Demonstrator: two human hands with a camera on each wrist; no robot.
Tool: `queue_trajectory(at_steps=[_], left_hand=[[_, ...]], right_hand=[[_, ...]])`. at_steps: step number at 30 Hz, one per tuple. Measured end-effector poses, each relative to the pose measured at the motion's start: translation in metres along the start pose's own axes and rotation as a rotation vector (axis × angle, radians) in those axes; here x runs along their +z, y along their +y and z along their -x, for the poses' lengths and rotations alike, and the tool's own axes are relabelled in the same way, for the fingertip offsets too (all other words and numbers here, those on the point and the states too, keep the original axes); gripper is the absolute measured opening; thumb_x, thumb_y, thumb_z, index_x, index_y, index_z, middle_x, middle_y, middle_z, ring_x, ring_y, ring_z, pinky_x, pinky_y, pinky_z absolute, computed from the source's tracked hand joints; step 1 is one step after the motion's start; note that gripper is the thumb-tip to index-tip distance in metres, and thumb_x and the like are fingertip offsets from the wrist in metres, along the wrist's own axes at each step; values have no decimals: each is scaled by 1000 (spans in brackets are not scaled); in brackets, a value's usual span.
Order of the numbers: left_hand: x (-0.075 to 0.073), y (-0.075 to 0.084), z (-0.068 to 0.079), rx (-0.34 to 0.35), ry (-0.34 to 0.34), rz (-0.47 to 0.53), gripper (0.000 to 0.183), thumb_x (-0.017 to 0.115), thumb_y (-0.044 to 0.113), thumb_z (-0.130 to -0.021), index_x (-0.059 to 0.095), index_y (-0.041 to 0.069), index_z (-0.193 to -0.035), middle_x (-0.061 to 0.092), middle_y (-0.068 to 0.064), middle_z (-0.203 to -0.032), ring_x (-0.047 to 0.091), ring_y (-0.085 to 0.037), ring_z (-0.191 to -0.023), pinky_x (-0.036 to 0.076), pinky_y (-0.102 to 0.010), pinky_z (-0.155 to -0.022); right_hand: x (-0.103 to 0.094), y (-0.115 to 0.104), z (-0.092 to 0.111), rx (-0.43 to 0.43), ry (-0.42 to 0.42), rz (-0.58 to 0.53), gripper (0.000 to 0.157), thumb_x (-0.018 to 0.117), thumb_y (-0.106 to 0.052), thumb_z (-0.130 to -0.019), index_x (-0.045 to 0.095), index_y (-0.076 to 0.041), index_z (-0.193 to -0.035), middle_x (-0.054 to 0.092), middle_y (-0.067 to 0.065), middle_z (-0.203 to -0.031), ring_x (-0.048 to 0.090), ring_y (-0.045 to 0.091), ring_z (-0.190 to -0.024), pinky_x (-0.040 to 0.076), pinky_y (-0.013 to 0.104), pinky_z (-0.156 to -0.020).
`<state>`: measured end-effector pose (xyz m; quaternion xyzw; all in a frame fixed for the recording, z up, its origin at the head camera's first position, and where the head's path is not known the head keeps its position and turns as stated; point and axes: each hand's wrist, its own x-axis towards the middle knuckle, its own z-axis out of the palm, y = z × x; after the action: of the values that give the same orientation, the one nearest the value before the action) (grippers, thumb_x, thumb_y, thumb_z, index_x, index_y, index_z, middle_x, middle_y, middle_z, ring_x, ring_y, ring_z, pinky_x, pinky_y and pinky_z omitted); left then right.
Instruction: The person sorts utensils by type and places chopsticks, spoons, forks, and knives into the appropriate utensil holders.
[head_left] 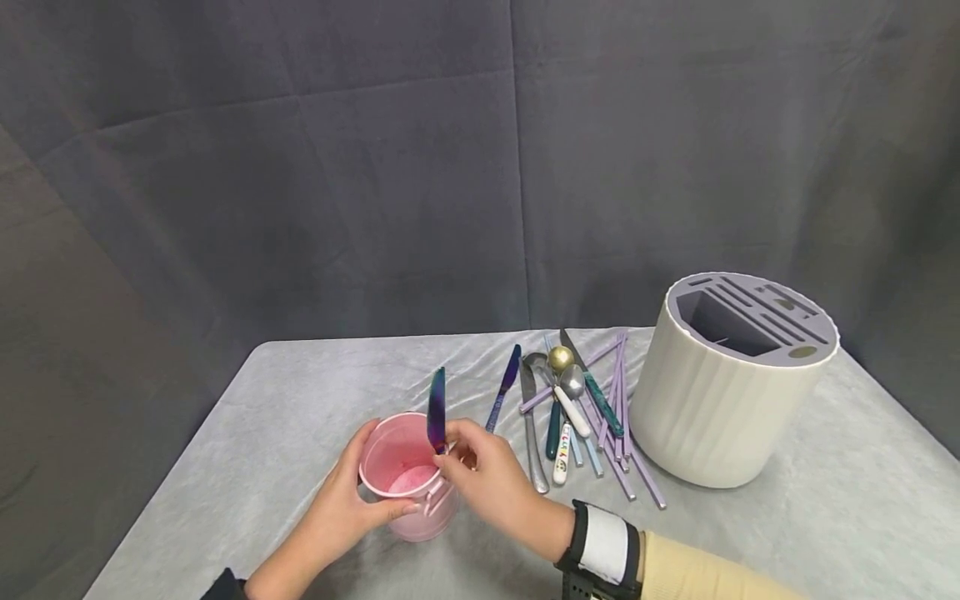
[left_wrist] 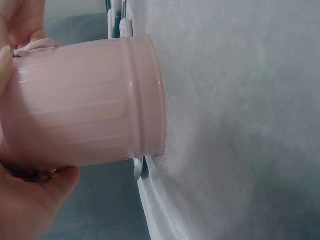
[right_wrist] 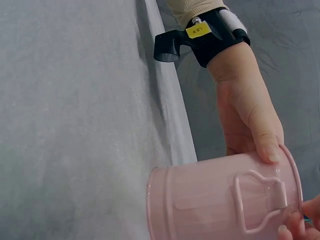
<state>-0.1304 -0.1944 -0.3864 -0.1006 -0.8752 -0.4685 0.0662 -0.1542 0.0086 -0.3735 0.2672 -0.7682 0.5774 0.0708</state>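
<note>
My left hand (head_left: 337,492) grips a small pink metal bucket (head_left: 416,521) around its upper part, thumb along the near side of the rim. The bucket stands upright on the cloth-covered table, and its visible inside is bare pink. At the right side of the rim, my right hand (head_left: 487,479) pinches a table knife (head_left: 437,408) with a shiny blue-purple blade that points upward. Most of its handle is hidden by the fingers. Behind that hand lies a second blue-purple knife (head_left: 507,377). In the left wrist view the bucket wall (left_wrist: 75,105) fills the left side.
To the right lie several spoons (head_left: 572,382), a dark-green-handled knife (head_left: 602,404), and lilac chopsticks (head_left: 626,400) in a loose pile. A white ribbed utensil holder (head_left: 720,417) with a grey slotted top stands beside them. A grey curtain (head_left: 405,183) hangs behind the table.
</note>
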Motion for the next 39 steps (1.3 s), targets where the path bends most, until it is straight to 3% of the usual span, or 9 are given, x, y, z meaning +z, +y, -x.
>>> queue_trajectory(at_steps=[9, 23, 31, 35, 39], left_hand=[[-1, 3, -1, -54, -28, 7, 106, 91, 20, -67, 25, -5, -147, 47, -26, -139, 47, -39, -125, 36, -58, -103], [2, -2, 0, 54, 13, -10, 105, 92, 14, -63, 29, -6, -144, 51, -25, -134, 51, -38, -121, 38, -57, -99], [1, -1, -1, 18, 6, -4, 104, 92, 18, -64, 30, -5, -144, 48, -27, -136, 47, -43, -125, 35, -61, -101], [1, 0, 0, 12, 2, -3, 104, 92, 18, -65, 29, -5, -144, 47, -27, -137, 46, -42, -126, 35, -61, -102], [1, -1, 0, 20, 2, -11, 104, 91, 17, -65, 29, -5, -145, 47, -26, -137, 47, -41, -125, 35, -60, -101]], right_hand=[[-4, 3, 0, 30, 38, -41, 25, 64, 9, -86, 62, 4, -110, 67, 13, -96, 58, 12, -76, 48, 23, -66], [-22, 15, 4, 28, 46, -54, 30, 60, 8, -89, 58, 7, -119, 64, 18, -108, 61, 22, -88, 50, 26, -76], [-49, 29, 3, 44, 147, 154, 30, 63, 13, -84, 62, 6, -113, 66, 14, -102, 62, 23, -82, 50, 28, -70], [-69, 40, 0, 106, 178, 277, 30, 63, 12, -84, 61, 6, -113, 64, 16, -103, 61, 23, -81, 49, 28, -65], [-91, 56, -2, 160, 170, 391, 33, 62, 9, -85, 57, 12, -117, 60, 22, -109, 61, 30, -88, 51, 37, -71]])
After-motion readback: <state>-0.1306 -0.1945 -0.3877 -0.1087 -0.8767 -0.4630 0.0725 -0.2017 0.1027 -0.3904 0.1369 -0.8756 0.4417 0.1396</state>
